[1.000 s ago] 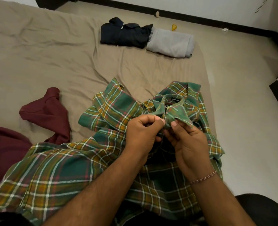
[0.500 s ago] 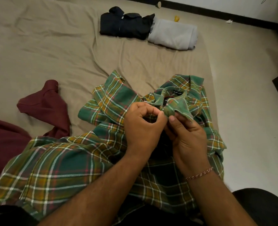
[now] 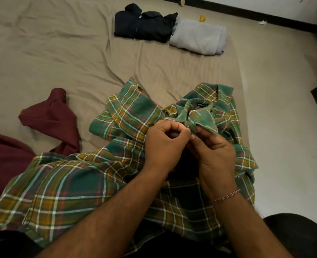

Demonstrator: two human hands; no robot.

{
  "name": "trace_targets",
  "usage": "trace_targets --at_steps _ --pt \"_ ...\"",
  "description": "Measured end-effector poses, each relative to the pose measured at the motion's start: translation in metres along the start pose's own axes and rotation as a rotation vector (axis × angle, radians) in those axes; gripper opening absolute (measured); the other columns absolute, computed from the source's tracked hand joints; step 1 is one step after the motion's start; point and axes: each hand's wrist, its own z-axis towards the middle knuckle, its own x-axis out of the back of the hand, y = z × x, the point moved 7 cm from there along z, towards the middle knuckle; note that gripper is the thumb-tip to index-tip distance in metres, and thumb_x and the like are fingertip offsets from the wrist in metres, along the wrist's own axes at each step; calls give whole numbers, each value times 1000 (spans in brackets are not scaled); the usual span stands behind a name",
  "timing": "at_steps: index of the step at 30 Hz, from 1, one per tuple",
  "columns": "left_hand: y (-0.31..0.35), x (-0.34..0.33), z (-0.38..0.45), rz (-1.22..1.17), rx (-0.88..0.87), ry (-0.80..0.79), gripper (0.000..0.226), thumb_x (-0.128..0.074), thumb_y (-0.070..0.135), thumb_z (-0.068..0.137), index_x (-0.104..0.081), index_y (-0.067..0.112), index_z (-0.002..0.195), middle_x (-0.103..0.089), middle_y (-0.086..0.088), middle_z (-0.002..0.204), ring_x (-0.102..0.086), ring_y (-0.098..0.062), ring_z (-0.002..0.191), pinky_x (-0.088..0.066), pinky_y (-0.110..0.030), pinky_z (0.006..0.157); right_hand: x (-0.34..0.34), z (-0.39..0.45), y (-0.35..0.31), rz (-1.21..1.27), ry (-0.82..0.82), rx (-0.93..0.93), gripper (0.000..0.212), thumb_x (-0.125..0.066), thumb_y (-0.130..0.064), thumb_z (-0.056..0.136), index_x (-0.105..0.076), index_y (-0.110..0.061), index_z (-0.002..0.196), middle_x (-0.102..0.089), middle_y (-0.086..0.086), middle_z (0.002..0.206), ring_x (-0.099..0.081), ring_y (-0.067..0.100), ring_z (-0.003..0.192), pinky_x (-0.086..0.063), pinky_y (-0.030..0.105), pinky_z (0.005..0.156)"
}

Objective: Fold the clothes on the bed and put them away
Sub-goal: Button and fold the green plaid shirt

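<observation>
**Both hands at the collar of the plaid shirt**

Over the last second the hands have barely moved: they stay together just below the collar (image 3: pixel 195 112) of the green plaid shirt (image 3: pixel 64 190), and the only change is that the view has tipped down a little, so the far edge of the bed (image 3: pixel 61 58) sits higher in the picture. The left hand (image 3: pixel 165 144) has its fingers curled in, pinching the shirt's front edge under the collar; the right hand (image 3: pixel 213 151) pinches the facing edge, thumb tip against the cloth. This looks like fastening the top button, though the button itself is hidden between the fingers. If so, the folding of this shirt has not begun; it is only being readied.

The shirt lies rumpled on the near right of the bed, its body spread toward the person and one sleeve bunched to the left of the collar.

Far across the bed lie a folded dark garment (image 3: pixel 144 25) and, touching it on the right, a folded grey garment (image 3: pixel 198 36), both apparently done. At the near left a maroon garment (image 3: pixel 49 118) lies unfolded, close to the plaid sleeve; it may crowd the space needed to lay the shirt flat. A small yellow object (image 3: pixel 202 18) sits on the floor beyond the bed.
</observation>
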Motion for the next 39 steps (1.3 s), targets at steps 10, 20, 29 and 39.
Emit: trace_targets --at_steps 10,20,29,39 --pt "-22 -2 11 43 199 -235 19 -75 13 92 -77 17 74 -75 0 77 -70 -8 72 -54 -26 68 2 16 -8 -453 -136 131 31 -65 6 96 -78 -21 98 -80 -8 94 -77 14 91 -62 23 73" --pt "-32 -3 14 -17 259 -196 15 -73 17 96 -82 17 83 -79 2 84 -75 -14 87 -61 -39 82 3 13 -6 -602 -41 247 18 -84 -6 83 -80 -18 95 -79 -6 85 -76 9 84 -62 30 79" --pt "-26 -9 1 -180 254 -203 12 -74 12 95 -80 4 87 -79 -14 88 -77 -31 90 -64 -49 87 -4 5 -22 -917 35 534 7 -81 -25 87 -80 -21 93 -73 -12 85 -69 1 79 -60 31 73" --pt "-38 -9 4 -343 449 -156 17 -68 1 97 -73 0 81 -74 -25 100 -74 -28 91 -65 -37 79 -9 8 -23 -1006 -101 583 13 -79 -25 85 -78 -15 93 -72 -6 89 -68 10 83 -59 38 75"
